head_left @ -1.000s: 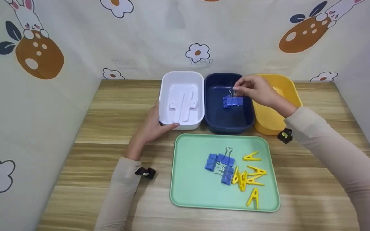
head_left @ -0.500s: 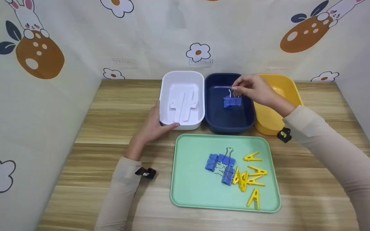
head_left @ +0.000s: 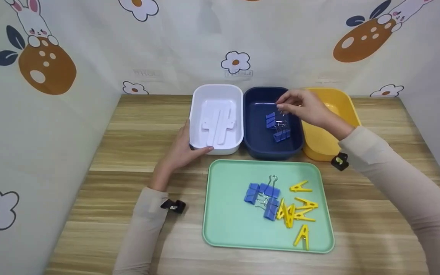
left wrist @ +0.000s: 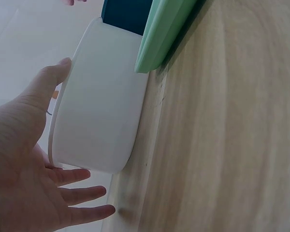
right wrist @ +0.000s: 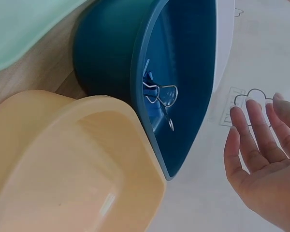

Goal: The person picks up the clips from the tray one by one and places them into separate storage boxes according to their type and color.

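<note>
Worktop [head_left: 128, 145]: wood-grained, far edge against the patterned hanging. Tray [head_left: 227, 221], green, shallow, lies nearer the person. Three bins stand side by side along the worktop's far edge: white bin [head_left: 224, 151], navy bin [head_left: 273, 154], yellow bin [head_left: 319, 152].

Left hand [head_left: 183, 149] at the white bin's near-left corner. Thumb on the rim, the other fingers mostly straight along the side; touching, not clenched. Right hand [head_left: 306, 109] above the navy bin, toward its right edge; fingers loosely bent, spread in the wrist view, nothing in them.

White pieces [head_left: 225, 128], long, lie in the white bin.

Blue clips, two: one clip [head_left: 270, 120] mid-floor in the navy bin, another clip [head_left: 282, 135] closer to its near-right corner. Whether their wires touch, can't tell. Three more clips [head_left: 270, 209] sit around the tray's middle. My reading: light, stiff, hard to damage; smooth bodies may slide. Best pinched by a wire loop; loops could swing or snag on neighbours.

Yellow pegs [head_left: 289, 215], toward the tray's right edge, some overlapping. Probably lighter, stiff plastic; take across the legs.
</note>
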Motion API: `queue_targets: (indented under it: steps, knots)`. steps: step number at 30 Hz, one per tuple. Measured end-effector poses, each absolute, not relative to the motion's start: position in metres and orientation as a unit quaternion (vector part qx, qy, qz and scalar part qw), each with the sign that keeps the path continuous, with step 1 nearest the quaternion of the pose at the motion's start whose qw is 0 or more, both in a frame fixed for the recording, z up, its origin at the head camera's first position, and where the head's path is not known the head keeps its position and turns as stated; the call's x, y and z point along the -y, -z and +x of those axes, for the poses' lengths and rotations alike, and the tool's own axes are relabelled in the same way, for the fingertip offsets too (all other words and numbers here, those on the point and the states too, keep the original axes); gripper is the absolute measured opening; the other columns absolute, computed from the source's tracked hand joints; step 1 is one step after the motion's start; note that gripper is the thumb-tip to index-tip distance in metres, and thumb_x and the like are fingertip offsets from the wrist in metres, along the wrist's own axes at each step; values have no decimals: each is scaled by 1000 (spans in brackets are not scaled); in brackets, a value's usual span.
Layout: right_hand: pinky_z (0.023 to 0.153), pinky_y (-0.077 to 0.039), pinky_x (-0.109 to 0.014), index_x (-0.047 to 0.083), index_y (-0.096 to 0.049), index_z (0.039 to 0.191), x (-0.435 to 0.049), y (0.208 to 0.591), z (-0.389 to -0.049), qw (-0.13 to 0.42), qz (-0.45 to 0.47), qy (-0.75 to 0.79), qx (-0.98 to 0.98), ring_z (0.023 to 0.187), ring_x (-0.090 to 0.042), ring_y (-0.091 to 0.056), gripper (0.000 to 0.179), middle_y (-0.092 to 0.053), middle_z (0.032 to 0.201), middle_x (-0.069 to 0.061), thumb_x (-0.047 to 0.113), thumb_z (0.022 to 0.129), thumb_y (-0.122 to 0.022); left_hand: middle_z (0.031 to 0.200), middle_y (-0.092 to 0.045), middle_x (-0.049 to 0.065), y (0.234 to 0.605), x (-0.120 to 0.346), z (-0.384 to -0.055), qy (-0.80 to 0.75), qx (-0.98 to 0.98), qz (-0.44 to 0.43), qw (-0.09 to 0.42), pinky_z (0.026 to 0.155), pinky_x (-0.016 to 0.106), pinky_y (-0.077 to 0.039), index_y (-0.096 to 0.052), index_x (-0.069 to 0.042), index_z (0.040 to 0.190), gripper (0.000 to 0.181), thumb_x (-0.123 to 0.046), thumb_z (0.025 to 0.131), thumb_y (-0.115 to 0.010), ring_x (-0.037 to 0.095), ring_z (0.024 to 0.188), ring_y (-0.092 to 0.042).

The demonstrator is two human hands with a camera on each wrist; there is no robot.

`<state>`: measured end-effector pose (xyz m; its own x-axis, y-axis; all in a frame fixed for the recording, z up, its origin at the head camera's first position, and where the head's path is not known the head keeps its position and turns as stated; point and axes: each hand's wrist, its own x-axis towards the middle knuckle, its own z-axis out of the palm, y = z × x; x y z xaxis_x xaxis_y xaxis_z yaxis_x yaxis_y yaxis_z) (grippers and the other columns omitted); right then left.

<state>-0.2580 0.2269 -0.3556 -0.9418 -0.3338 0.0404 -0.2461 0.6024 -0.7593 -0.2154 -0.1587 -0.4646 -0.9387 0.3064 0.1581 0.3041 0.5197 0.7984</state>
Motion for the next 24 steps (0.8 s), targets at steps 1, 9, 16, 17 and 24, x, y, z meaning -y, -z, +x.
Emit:
queue_targets:
  steps: [1,9,16,17,24]
  knots:
    - [73,-53,-19,0,-73,118,-227,356,-258,53,-165,414,-894,83,-9,-66,22,-76,102,-15,17,105,-67,166,-36,19,464,159,-215,-459,-871,174,2,127,50,-27,-14,-4,168,116,-34,85,-90,33,150,-37]
    - [75,-52,-16,-1,-72,120,-233,359,-250,52,-184,404,-894,85,-7,-66,24,-75,108,-19,16,105,-67,166,-37,19,465,158,-216,-461,-871,171,1,127,49,-27,-14,-6,169,117,-35,85,-90,33,150,-37]
    - [79,-54,-14,-4,-72,119,-237,362,-237,49,-190,418,-887,84,-1,-66,22,-75,111,-23,13,105,-66,165,-38,20,466,158,-216,-465,-867,178,-2,127,50,-28,-15,-4,168,115,-33,85,-90,33,149,-38]
    - [80,-54,-13,-4,-72,119,-238,363,-236,47,-190,420,-886,85,-2,-67,22,-75,110,-22,13,105,-66,165,-38,20,466,158,-216,-465,-867,179,-2,127,50,-28,-16,-4,168,115,-33,85,-90,34,149,-38]
    - [81,-57,-16,-3,-73,118,-243,370,-225,49,-185,429,-883,86,-3,-69,22,-76,108,-21,13,105,-66,165,-38,20,466,158,-216,-463,-868,181,-4,128,49,-26,-15,-4,168,115,-34,85,-89,34,150,-37]
